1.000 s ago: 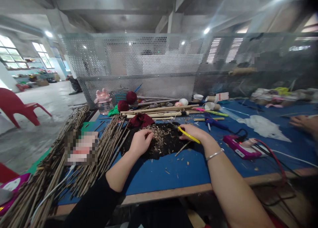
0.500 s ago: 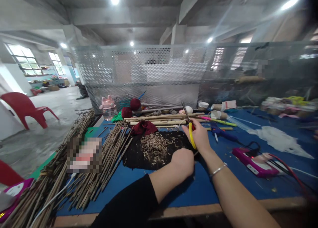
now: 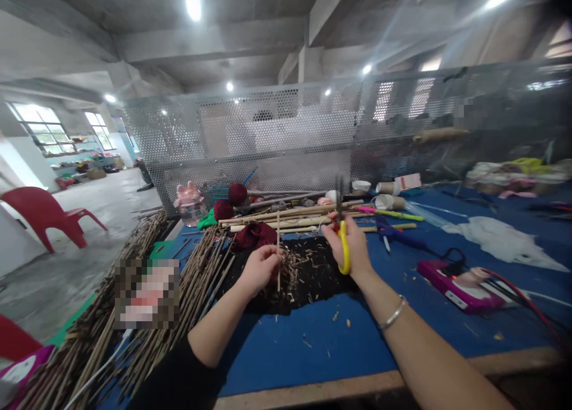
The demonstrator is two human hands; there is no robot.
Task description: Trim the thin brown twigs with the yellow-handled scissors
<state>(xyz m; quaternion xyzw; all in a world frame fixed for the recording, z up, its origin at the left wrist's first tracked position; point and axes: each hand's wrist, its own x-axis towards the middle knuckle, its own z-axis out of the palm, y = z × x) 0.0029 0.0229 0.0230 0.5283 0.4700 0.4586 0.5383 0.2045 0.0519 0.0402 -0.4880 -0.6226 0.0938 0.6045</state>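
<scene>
My left hand [image 3: 260, 269] pinches a thin pale stick [image 3: 279, 231], held upright above the black cloth [image 3: 313, 285]. Farther right, my right hand [image 3: 351, 243] is wrapped round yellow-handled scissors [image 3: 344, 252]; their dark blades point up and are smeared by motion. Small cut twig pieces [image 3: 297, 261] lie heaped on the cloth between the two hands, with some scattered on the blue table. Just beyond my left hand rests a dark red knitted piece [image 3: 254, 236].
Long brown twigs [image 3: 174, 314] lie bundled at the left. Behind the cloth are pale sticks [image 3: 299, 216] and dark red yarn balls [image 3: 238, 193]. A blue glue gun [image 3: 397, 234], a magenta power strip [image 3: 460, 288] and clear plastic [image 3: 513, 243] lie at the right. A perforated metal screen [image 3: 277, 130] stands behind.
My left hand has moved left, away from the right hand, and now shows the pale stick upright. The right hand still holds the scissors. The view has shifted slightly.
</scene>
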